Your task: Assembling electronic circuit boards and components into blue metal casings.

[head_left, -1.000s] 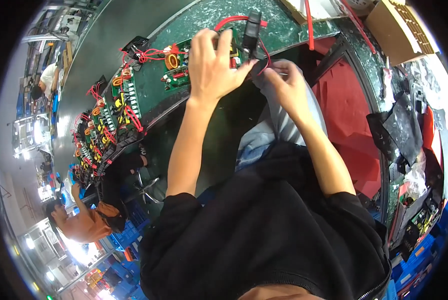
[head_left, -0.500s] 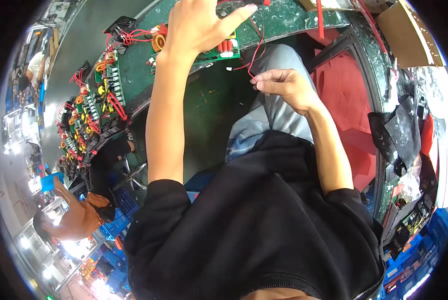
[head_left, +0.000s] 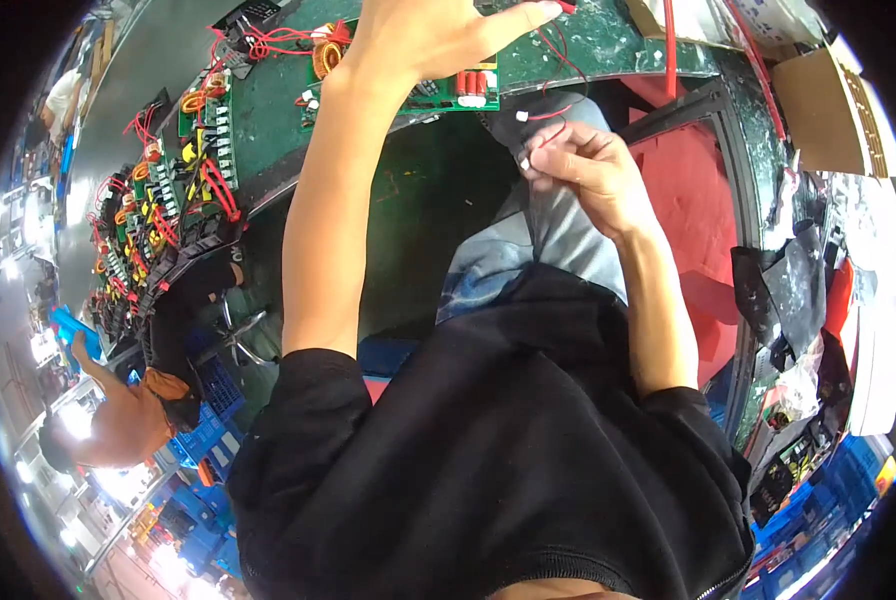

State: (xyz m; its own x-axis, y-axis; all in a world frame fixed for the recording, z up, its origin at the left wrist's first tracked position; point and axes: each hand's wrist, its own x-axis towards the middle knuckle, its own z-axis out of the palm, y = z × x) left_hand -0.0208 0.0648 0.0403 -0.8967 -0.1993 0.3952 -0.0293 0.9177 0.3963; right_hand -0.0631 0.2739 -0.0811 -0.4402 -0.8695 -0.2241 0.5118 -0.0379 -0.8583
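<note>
My right hand [head_left: 593, 175] is in front of the bench edge, above my lap. Its thumb and fingers pinch a thin red wire [head_left: 556, 135], and a small white tip shows at the fingertips. Close above them hangs a white plug connector [head_left: 522, 116]. The wire loops up toward a dark piece with a red end, cut off by the top edge. My left hand [head_left: 433, 35] reaches over a green circuit board [head_left: 400, 121] with a copper coil [head_left: 327, 59] and red capacitors [head_left: 471, 84]. Its thumb stretches right beside the red end; the other fingers lie beyond the picture.
Several wired circuit boards [head_left: 163, 200] line the bench at left. A person in orange [head_left: 128, 425] works at lower left with a blue object. A cardboard box [head_left: 818, 110] stands at upper right, black sheets [head_left: 793, 285] below it. Red material [head_left: 678, 200] lies beneath the bench frame.
My right hand has shifted slightly right and turned, with its fingers blurred by motion. The white connector has risen nearer to it. The whole view has also shifted a little.
</note>
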